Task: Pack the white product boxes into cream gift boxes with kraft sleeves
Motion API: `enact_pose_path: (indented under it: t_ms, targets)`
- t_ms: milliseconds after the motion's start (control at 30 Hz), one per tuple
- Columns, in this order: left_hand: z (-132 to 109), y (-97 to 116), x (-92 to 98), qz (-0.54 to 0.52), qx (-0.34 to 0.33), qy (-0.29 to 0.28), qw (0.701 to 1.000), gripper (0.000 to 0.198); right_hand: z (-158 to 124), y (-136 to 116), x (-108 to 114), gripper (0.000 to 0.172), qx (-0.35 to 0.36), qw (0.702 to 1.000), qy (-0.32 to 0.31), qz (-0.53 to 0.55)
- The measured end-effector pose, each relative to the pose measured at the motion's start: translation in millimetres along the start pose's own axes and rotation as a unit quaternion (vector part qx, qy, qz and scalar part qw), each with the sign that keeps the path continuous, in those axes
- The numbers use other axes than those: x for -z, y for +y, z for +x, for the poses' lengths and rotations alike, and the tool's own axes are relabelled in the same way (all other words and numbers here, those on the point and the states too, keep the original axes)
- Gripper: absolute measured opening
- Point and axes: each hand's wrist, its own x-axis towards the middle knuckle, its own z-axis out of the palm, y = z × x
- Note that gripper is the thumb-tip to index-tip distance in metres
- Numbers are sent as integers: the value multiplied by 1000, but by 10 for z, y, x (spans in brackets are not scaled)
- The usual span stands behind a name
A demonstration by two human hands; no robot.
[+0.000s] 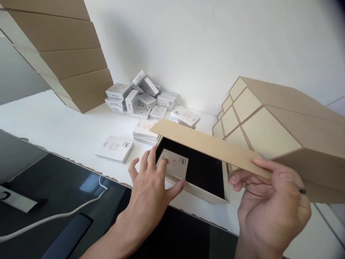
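A cream gift box [202,194] with a black inside stands at the shelf's front edge, its tan lid [205,140] raised. In its left end lies a small white printed carton [175,163]. My left hand [151,183] is over that end with fingers spread; the index fingertip appears to rest on the carton, and the thumb is by the front wall. My right hand [272,194] pinches the right end of the lid between thumb and fingers, holding it up. Another white carton [115,148] lies flat to the left of my left hand.
Several small cartons [147,99] are heaped against the wall, with a short stack [145,129] before them. Tall tan boxes [70,61] rise at the left; more boxes [269,118] are piled at the right. A white cable [64,216] hangs below the chipped shelf edge.
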Motion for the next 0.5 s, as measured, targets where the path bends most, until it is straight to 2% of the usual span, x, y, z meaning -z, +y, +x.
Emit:
enact_pose_path:
  t_ms: [100,167,233,300,400,467,500]
  targets:
    - [47,-44,9,12,-38,-13,999,55,-23,43,34,18,2,1000,12,11]
    - [115,-55,13,3,-107,-73,992,68,-40,69,51,18,4,1000,17,14]
    - [205,-34,20,-12,-189,-154,970,74,-58,89,59,17,4,1000,28,11]
    - [306,15,34,-17,-243,-201,949,75,-79,104,62,16,0,999,40,3]
    - [456,89,69,-32,-269,-245,931,69,-113,127,76,13,-1,999,45,2]
    - [531,96,77,-46,-262,-277,923,59,-139,154,96,11,7,999,48,8]
    - [553,83,69,-54,-250,-276,926,53,-152,174,110,11,18,998,52,10]
